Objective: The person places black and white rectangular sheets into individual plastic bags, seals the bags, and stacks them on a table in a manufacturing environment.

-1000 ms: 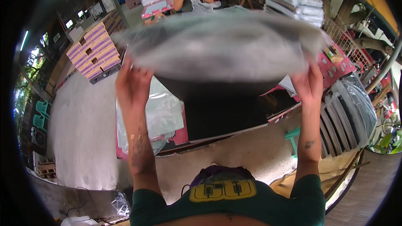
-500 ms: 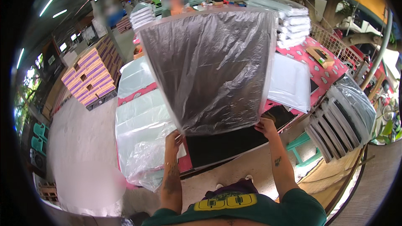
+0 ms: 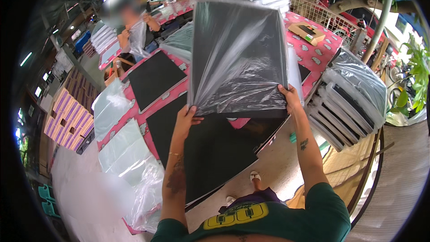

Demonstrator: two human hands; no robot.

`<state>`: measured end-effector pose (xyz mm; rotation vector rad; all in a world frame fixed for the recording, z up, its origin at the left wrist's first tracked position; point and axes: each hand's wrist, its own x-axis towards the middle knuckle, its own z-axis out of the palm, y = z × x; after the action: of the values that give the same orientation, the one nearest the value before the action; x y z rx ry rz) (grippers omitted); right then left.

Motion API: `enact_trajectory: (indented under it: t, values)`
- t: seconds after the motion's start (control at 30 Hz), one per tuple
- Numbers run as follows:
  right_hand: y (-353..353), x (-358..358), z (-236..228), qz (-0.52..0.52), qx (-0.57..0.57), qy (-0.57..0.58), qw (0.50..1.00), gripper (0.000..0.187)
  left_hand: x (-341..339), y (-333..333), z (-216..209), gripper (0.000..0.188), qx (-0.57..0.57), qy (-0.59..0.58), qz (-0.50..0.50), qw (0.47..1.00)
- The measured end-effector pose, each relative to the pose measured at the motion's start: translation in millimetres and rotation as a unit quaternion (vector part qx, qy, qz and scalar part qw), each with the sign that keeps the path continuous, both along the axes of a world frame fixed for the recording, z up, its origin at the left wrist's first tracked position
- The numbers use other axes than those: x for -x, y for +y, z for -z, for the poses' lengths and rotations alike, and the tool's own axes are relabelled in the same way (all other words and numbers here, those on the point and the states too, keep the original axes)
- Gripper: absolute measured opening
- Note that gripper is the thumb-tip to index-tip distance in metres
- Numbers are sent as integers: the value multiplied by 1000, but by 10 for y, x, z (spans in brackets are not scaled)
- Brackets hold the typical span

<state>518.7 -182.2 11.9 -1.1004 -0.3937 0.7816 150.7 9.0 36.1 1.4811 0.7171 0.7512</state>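
The left hand (image 3: 185,117) pinches the near left corner of a flat, black rectangular board wrapped in clear, wrinkled plastic film (image 3: 239,54), and the right hand (image 3: 290,96) pinches it by the near right corner. Since both grips sit at the near end, the board could droop at its far end, or the slick, loose film could slide or tear under the fingertips. The board lies between the hands and stretches away beyond them; whether its far edge rests on anything, I cannot tell. Just below the hands is a bare black rectangular panel (image 3: 201,152) on a table with pink patterned cloth (image 3: 320,38); an uneven lowering could scuff it. Farther left lie translucent plastic sheets (image 3: 127,145), which a swinging corner might snag.
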Motion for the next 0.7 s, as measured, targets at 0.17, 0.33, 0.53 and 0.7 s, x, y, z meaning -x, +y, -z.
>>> enact_trajectory:
  t: [0.17, 0.33, 0.53, 0.7]
  values:
    - [-117, -1075, 329, 66, 133, -141, 979, 41, -1278, 274, 619, 16, 220, -127, -51, 966]
    - [-126, -851, 528, 168, 457, -546, 682, 68, -1691, 341, 1059, 18, 275, -55, -94, 955]
    - [266, -69, 566, -74, 232, -744, 622, 62, -1688, 139, 1066, 23, 196, -9, -148, 969]
    - [446, 144, 691, -86, 244, -755, 603, 58, -3, -610, 571, 28, -123, 137, -249, 951]
